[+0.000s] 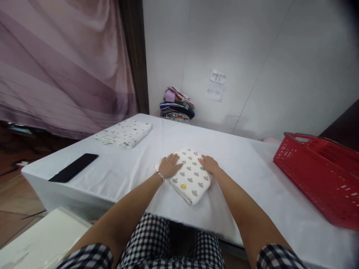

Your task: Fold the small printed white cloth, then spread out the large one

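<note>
Hands, qty 2: L hand [169, 165] spread flat on cloth w/ grey print [193, 173], lower ctr of frame; R hand [209, 163] laid on its right edge, fingers extended. Other folded cloth [126, 131], qty 1, left of ctr. Black slab [74, 168], qty 1, left. Red basket [316, 175], qty 1, far right. Fabric stack [177, 106], qty 1, upper ctr. Wall notes [215, 93], qty 2, upper ctr-right. Surface: table [244, 160] w/ white cover, slight creases. Room: pale wall [246, 45] at top; pink curtain [61, 63], upper left.
</note>
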A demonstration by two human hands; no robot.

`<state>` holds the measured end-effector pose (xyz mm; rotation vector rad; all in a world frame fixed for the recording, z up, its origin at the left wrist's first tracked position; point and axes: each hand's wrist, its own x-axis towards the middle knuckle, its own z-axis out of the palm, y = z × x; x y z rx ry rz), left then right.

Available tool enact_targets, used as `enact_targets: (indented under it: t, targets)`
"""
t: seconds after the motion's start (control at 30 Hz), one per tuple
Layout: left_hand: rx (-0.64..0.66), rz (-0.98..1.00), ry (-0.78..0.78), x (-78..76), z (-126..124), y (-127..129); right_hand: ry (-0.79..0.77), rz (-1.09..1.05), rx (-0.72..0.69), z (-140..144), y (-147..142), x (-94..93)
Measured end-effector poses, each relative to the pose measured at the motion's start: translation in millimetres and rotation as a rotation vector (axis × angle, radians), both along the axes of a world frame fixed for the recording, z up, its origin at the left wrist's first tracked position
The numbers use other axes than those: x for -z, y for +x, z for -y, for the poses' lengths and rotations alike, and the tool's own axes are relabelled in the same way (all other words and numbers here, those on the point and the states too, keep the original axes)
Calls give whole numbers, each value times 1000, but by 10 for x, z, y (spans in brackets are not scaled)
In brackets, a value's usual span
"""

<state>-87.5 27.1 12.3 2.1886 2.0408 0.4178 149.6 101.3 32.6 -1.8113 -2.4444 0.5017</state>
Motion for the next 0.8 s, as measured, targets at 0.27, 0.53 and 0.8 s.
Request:
enact_targets:
  t: [0.27, 0.53, 0.8]
  targets:
    - [-269, 113, -237, -217, -308, -156, -176, -51, 0, -221, 28, -146]
    - [-212, 219, -531, -426, -590, -349, -559, -209, 88, -444, 107, -286]
    - [-106, 327, -453, -386, -592, -456, -835, -575, 126, -347, 215, -278]
